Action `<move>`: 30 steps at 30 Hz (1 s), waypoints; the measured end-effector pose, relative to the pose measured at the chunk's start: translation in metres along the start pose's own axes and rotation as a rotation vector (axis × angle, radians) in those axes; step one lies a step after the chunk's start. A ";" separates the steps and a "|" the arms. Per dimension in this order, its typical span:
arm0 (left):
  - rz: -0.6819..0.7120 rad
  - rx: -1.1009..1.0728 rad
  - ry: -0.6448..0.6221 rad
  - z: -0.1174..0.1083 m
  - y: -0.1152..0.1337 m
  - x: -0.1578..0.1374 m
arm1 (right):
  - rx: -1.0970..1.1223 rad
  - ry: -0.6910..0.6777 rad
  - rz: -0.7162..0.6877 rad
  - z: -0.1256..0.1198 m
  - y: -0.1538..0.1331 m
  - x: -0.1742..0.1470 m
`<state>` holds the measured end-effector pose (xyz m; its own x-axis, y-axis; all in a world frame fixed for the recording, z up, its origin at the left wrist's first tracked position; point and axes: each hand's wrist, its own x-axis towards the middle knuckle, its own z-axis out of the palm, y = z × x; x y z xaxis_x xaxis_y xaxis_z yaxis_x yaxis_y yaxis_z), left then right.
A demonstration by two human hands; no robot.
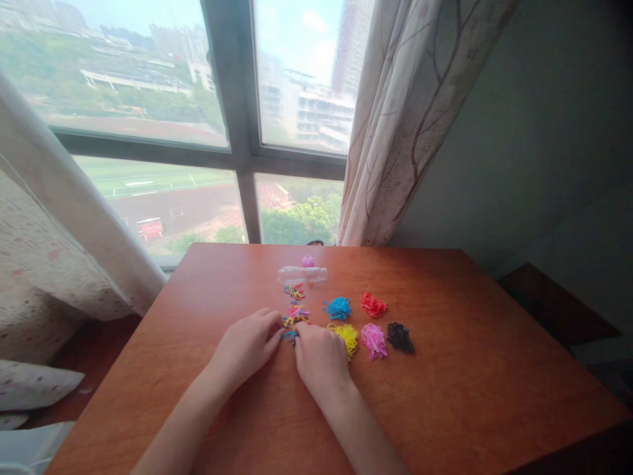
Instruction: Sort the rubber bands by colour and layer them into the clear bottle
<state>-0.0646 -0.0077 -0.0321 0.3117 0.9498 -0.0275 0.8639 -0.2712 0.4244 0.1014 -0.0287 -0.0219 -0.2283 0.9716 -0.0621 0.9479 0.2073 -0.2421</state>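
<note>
A small heap of mixed-colour rubber bands (299,313) lies between my two hands. My left hand (250,343) is at its left side, fingers bent and thumb apart from them, with nothing visible in its grasp. From the right, my right hand (324,359) reaches over the near edge of the heap. Its fingers are closed and point down, and their tips are hidden. Blue bands (289,336) show between the hands. Just right of my right hand is a pile of yellow bands (347,340), partly covered by it.
Separate piles of blue (338,308), red (373,305), pink (374,341) and black bands (400,338) lie to the right. Behind are more mixed bands (295,291), a clear plastic bottle (302,275) on its side and a pink round object (308,261). The wooden table (445,396) meets a window.
</note>
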 end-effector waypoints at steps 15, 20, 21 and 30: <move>0.000 0.000 -0.015 -0.003 0.002 -0.001 | -0.023 0.124 0.234 -0.028 0.048 0.016; -0.007 -0.029 -0.016 -0.003 0.002 -0.001 | -0.054 0.123 0.300 -0.030 0.070 0.029; -0.007 -0.029 -0.017 -0.003 0.002 -0.001 | -0.056 0.120 0.304 -0.029 0.071 0.029; -0.010 -0.014 -0.025 -0.006 0.005 0.000 | -0.036 0.141 0.280 -0.029 0.058 0.016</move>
<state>-0.0626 -0.0086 -0.0247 0.3132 0.9481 -0.0544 0.8616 -0.2596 0.4361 0.1590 0.0019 -0.0090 0.0734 0.9972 0.0136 0.9774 -0.0692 -0.1996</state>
